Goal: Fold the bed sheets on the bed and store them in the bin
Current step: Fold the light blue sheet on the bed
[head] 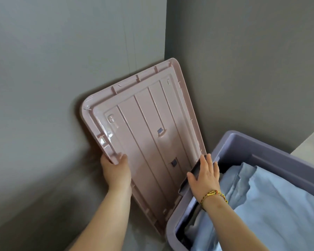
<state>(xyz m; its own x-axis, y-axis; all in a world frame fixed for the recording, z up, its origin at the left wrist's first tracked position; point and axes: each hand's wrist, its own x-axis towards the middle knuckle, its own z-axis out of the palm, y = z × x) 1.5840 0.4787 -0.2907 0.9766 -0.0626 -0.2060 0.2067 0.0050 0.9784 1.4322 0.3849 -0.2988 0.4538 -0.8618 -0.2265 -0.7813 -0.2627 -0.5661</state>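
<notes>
A pink plastic lid (143,127) stands tilted in the room corner, its ribbed underside facing me. My left hand (116,169) grips the lid's left edge, thumb over the rim. My right hand (204,175) holds the dark latch on the lid's right edge, fingers spread over it, next to the bin's rim. The purple bin (272,153) sits at the lower right. Folded light blue bed sheets (272,201) lie inside it and fill most of the opening.
Grey walls (62,60) meet in a corner right behind the lid. A grey floor (49,205) lies at the lower left. A pale strip of floor (310,140) shows at the right, beyond the bin.
</notes>
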